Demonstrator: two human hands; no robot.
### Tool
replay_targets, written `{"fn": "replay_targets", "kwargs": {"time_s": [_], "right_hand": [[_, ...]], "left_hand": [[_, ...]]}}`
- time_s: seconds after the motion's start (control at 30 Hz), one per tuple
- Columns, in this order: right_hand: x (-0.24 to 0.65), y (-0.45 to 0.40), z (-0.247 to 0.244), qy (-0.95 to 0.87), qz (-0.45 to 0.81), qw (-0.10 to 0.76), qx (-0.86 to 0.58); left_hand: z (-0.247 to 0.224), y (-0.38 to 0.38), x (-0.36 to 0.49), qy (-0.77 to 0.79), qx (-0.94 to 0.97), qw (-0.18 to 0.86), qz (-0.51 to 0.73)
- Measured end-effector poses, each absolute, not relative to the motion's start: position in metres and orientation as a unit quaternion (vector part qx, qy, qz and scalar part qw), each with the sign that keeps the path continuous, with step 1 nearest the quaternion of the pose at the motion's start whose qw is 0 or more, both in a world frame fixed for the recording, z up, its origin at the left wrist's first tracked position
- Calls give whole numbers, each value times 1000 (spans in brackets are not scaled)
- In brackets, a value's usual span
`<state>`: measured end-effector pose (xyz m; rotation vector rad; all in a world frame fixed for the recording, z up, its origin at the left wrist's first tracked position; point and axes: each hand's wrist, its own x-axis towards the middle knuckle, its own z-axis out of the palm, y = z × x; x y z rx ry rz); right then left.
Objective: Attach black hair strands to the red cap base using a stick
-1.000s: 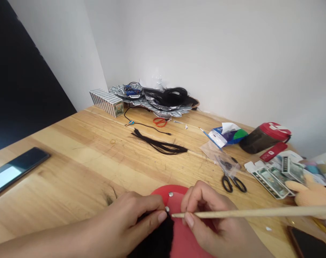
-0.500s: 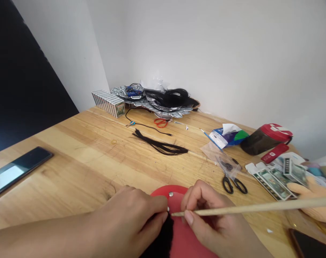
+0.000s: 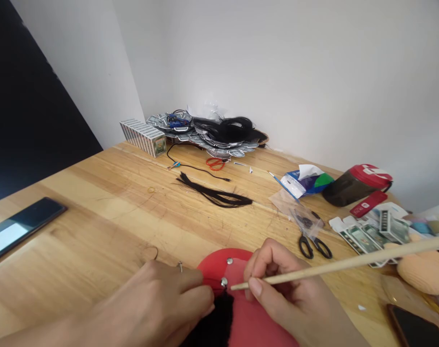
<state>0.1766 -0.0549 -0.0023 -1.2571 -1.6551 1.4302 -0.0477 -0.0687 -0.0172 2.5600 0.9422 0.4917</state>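
A round red piece [image 3: 253,320] with silvery studs lies at the bottom centre, black fibre [image 3: 222,315] covering part of its left side. Over that fibre, my left hand [image 3: 161,299] has its fingers curled and pressed together at the piece's left edge; what they pinch is hidden. Thin dark strands run from near its fingertips toward the lower stud [image 3: 224,282]. My right hand [image 3: 280,284] grips a long wooden stick [image 3: 335,265] between thumb and fingers. The stick's pointed tip is just right of the lower stud, above the red surface.
Black scissors [image 3: 311,236] lie right of centre, beside small boxes [image 3: 364,238] and a dark jar [image 3: 352,185] with a red lid. A black strand bundle [image 3: 214,190] lies mid-table. Phones rest at left [image 3: 24,229] and lower right [image 3: 418,325].
My left hand has moved slightly left and down, uncovering the lower stud and strands. The stick's far end has tilted up, while its tip stays near the stud. The view has shifted slightly.
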Motion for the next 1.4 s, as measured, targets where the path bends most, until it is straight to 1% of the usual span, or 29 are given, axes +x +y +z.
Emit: {"fn": "replay_targets", "kwargs": {"time_s": [0.1,0.17,0.27,0.43,0.63,0.73,0.83,1.1,1.3,1.4], "right_hand": [[175,-55,-3,-603,549,315,-485],[174,-55,-4,-596,551,323,-488],[174,-53,-6,-585,557,339,-482],[177,-52,-14,-600,550,345,-467],[181,-51,-19,-654,509,354,-433],[182,-50,-17,-673,506,345,-416],[182,-51,-15,-684,496,336,-417],[184,-53,-17,-696,474,335,-424],[182,-51,-18,-709,457,363,-396],[183,-52,-19,-714,448,357,-403]], "left_hand": [[-20,-67,-52,290,933,112,183],[-18,-64,-51,266,933,100,221],[-17,-60,-50,233,926,141,263],[-28,-61,-51,226,892,273,280],[-29,-61,-53,260,857,344,283],[-28,-61,-51,245,836,381,310],[-28,-60,-47,241,820,398,335],[-29,-62,-47,250,817,401,331],[-31,-60,-47,253,809,413,333],[-30,-60,-46,250,803,419,342]]}}
